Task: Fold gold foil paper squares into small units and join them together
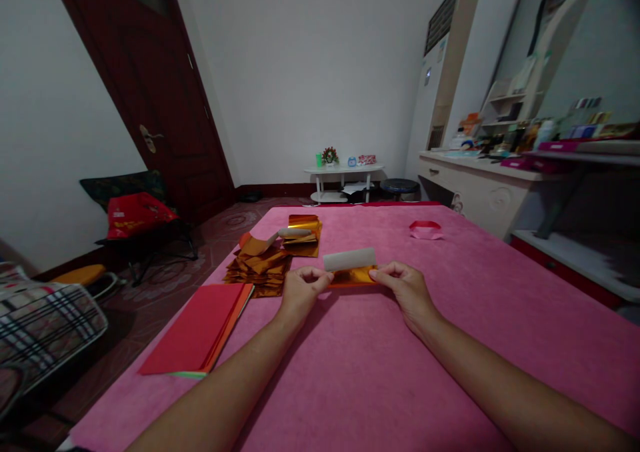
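Between my two hands is a sheet of gold foil paper (354, 277), its far edge curled up to show a pale grey back. My left hand (305, 287) pinches the sheet's left end between thumb and fingers. At the opposite end, my right hand (403, 285) pinches it the same way. Just beyond my left hand lies a pile of folded gold paper pieces (263, 265). Behind that pile sits a smaller stack of gold foil sheets (303, 239). A stack of coloured paper (200, 325), red on top, rests left of my left forearm.
The pink-covered table (380, 372) fills the foreground. On its far right stands a small pink and red folded paper piece (426, 231). Left of the table is a chair holding a red bag (140, 213). A white dresser (490, 192) stands at the right, a low white table (345, 169) at the back.
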Demonstrator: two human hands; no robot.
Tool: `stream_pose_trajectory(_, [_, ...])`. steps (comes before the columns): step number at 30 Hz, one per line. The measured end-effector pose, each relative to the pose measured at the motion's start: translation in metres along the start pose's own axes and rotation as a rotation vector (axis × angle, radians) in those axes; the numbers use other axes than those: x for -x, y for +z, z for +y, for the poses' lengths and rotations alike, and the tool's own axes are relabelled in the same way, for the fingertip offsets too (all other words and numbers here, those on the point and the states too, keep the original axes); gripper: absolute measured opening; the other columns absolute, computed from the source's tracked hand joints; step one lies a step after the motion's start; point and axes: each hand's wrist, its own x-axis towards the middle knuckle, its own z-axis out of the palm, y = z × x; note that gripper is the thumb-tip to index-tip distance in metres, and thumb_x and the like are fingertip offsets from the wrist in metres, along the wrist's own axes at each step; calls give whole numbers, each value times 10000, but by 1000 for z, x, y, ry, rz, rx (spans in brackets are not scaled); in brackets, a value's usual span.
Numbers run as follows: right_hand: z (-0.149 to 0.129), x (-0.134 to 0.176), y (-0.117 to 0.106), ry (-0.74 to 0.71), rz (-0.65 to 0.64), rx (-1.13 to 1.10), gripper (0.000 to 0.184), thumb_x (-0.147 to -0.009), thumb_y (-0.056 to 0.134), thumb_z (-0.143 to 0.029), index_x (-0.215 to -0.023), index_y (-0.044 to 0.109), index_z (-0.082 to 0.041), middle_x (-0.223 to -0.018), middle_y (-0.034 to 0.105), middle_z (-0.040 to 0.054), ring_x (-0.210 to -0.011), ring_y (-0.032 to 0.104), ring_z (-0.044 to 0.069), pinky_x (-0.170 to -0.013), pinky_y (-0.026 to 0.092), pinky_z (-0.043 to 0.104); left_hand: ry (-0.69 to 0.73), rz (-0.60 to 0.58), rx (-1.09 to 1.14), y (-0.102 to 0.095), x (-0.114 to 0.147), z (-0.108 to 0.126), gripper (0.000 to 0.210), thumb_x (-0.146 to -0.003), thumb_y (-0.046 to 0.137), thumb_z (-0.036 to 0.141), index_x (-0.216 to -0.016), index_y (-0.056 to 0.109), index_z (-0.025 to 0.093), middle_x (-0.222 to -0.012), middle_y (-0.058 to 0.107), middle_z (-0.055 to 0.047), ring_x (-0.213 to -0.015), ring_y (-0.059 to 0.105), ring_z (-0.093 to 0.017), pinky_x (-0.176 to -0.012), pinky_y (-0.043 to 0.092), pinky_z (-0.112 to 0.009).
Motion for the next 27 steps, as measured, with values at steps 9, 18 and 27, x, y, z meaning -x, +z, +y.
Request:
stream_pose_trajectory(9, [0,1,0,-3,-6,-2,216,-592,749,-366,-585,627,-188,-636,649,14,-604,557,154,-582,405,279,7,-20,17,-1,0,-2,184,-596,748,295,-593,685,122,-588,661,-43,-527,561,-127,-533,408,-221])
stream_pose_trajectory(18, [1,-1,0,4,-8,-5,200,-569,763,-336,-580,632,-186,-646,647,10,-606,549,149,-592,403,278,-10,-5,40,-1,-1,-2,166,-587,751,267,-576,676,119,-574,651,-32,-518,542,-110,-526,395,-206])
stream_pose_trajectory(27, [-1,0,0,26,-14,-33,215,-550,776,-341,-584,634,-183,-647,657,14,-608,558,154,-596,410,284,-20,-7,45,0,0,-2,160,-595,748,259,-595,675,116,-587,648,-31,-524,538,-106,-529,402,-205])
